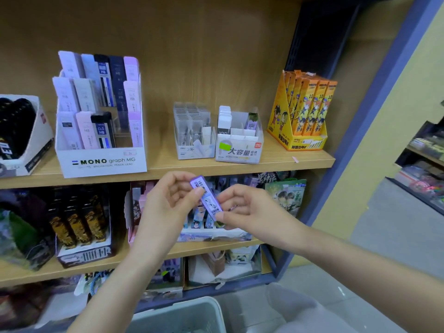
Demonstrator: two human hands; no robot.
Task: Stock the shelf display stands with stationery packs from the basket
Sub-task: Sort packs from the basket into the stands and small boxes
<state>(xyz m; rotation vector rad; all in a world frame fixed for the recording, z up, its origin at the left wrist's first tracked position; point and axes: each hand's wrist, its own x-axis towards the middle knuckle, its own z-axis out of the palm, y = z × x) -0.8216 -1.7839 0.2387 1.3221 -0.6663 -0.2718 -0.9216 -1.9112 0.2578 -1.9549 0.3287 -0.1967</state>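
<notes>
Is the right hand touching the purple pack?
Touching. The head view shows the right hand pinching the lower end of the purple pack, while the left hand pinches its upper part.

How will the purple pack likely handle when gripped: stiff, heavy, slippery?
Probably stiff: the purple pack shows straight edges between the left hand and right hand. Probably light: fingertips alone pinch it. Perhaps slippery: its surface looks glossy.

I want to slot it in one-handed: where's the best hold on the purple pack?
Probably best to take the purple pack by its upper half, coming from the left, as the left hand does. It is a slim flat bar tilted top-left; the lower end, pinched by the right hand, would then go in first.
</notes>
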